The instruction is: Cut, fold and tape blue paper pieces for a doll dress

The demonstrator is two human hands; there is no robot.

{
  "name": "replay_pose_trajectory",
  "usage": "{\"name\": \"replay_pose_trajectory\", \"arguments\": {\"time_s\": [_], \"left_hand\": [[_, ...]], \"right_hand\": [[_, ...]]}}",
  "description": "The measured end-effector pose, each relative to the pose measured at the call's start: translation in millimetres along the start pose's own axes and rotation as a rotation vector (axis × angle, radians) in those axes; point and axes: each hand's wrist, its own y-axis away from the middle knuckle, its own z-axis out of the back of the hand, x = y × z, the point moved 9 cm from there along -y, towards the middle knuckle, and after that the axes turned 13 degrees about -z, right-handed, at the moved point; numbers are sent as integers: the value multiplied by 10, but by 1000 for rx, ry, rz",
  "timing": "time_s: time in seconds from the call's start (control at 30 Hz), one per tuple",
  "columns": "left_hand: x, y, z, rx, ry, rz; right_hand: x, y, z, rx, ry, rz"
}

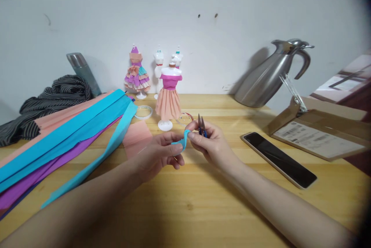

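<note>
Between my two hands, above the table, a short blue strip of crepe paper (184, 141) is bent into a curl. My left hand (159, 149) pinches its left end between thumb and fingers. The thumb and forefinger of my right hand (210, 140) grip the upper right end. Small scissors (201, 122) are also tucked in my right hand, blades pointing up; their handles are mostly hidden. Just beyond my hands stands a mini dress form (169, 93) in a magenta off-shoulder top and pleated peach skirt. A peach paper piece (136, 136) lies beside my left hand.
Long crepe paper strips (72, 136) cover the left side, near a striped cloth (58, 97) and a flask (82, 72). Tape (143, 112) and a ruffled-dress form (137, 72) stand behind. At right are a phone (279, 159), a cardboard box (321, 128) and a steel jug (263, 78).
</note>
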Motion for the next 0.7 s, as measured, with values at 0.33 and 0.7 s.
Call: {"name": "replay_pose_trajectory", "arguments": {"time_s": [0.33,0.7], "left_hand": [[-101,-11,76,-142,-100,-119],[-616,69,125,-227,-750,-645]], "right_hand": [[31,-17,-5,88,-92,21],[238,23,-47,78,302,180]]}}
